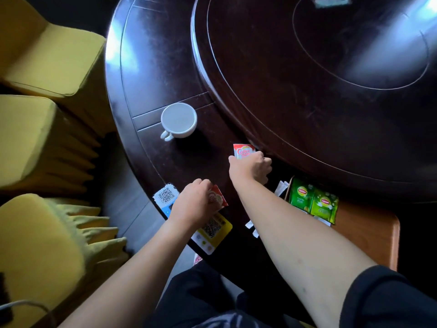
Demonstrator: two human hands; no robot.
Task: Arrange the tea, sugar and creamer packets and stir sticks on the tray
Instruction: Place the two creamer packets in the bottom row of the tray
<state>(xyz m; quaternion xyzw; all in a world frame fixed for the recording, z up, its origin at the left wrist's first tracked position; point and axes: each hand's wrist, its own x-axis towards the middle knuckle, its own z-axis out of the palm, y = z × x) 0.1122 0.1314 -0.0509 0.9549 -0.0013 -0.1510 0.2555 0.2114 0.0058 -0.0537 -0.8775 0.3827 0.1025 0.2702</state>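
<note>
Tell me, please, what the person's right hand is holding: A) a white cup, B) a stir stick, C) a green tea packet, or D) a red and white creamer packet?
D: the right hand grips a red and white creamer packet, while the green tea packets lie on the tray.

Cup (179, 120) on the table (151, 74), left of centre frame. Creamer packet (243, 150) right of and below the cup, in the right hand (250, 168). Second creamer packet (216, 197) lower, under the left hand (194, 202). Two tea packets (312, 201) side by side at right on the tray (369, 230). Chairs (42, 110) along the left edge.
</note>
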